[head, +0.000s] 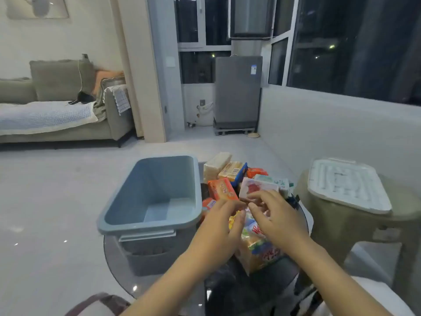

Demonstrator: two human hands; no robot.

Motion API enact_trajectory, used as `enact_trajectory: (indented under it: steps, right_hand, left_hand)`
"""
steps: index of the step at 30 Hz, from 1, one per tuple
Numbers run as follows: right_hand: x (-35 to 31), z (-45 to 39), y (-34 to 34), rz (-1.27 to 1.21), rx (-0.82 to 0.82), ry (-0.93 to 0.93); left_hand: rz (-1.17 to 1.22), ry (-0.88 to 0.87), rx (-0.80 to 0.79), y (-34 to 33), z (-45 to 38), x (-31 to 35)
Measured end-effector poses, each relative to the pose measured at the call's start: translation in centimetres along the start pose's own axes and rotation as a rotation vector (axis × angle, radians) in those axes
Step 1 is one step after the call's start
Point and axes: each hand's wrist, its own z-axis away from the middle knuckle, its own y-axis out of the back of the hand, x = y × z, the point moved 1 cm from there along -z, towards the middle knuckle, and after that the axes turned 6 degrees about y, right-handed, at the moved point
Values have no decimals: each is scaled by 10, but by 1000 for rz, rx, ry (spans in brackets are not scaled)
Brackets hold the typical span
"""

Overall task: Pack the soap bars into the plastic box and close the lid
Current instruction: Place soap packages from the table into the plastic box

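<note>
An empty blue-grey plastic box stands on the left of a round glass table. To its right lies a pile of wrapped soap bars, among them an orange bar, a yellow one and a large clear pack at the front. My right hand pinches the near edge of a white and pink bar on top of the pile. My left hand curls over the pile beside it, fingertips close to the right hand; what lies under it is hidden. The white lid rests apart on a stool.
The olive plastic stool with the lid stands just right of the table. A pale floor surrounds the table. A sofa lies far left and a grey appliance stands at the back by the windows.
</note>
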Motion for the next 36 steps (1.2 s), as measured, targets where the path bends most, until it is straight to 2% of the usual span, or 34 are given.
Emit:
enact_trajectory:
  steps: [4,7,9,13,17,21,26,30,36]
  right_hand:
    - [31,1,-8,54,-5,-126]
    - [51,7,-9,128,-29,-243]
    - [60,10,-9,167,-73,-319]
    - [68,17,-11,109,-183,-494]
    - [67,25,-11,-27,-234,-571]
    - [61,31,-10,-108,-153,-586]
    - [53,39,1,-182,-48,-571]
    - [40,36,22,-259,125,-510]
    - [11,19,49,-442,401,-409]
  left_hand:
    - [-36,97,-67,-22,-8,-16]
    - [-40,215,-59,-34,-9,-26]
    - [-129,269,-78,-38,-11,-28]
    - [-261,309,-144,-41,-8,-27]
    - [-185,375,-209,-40,-2,-24]
    - [2,463,-147,-42,2,-19]
    - [127,462,-65,-44,10,-10]
    - [175,381,38,-37,10,8]
    - [95,238,229,-3,-7,43]
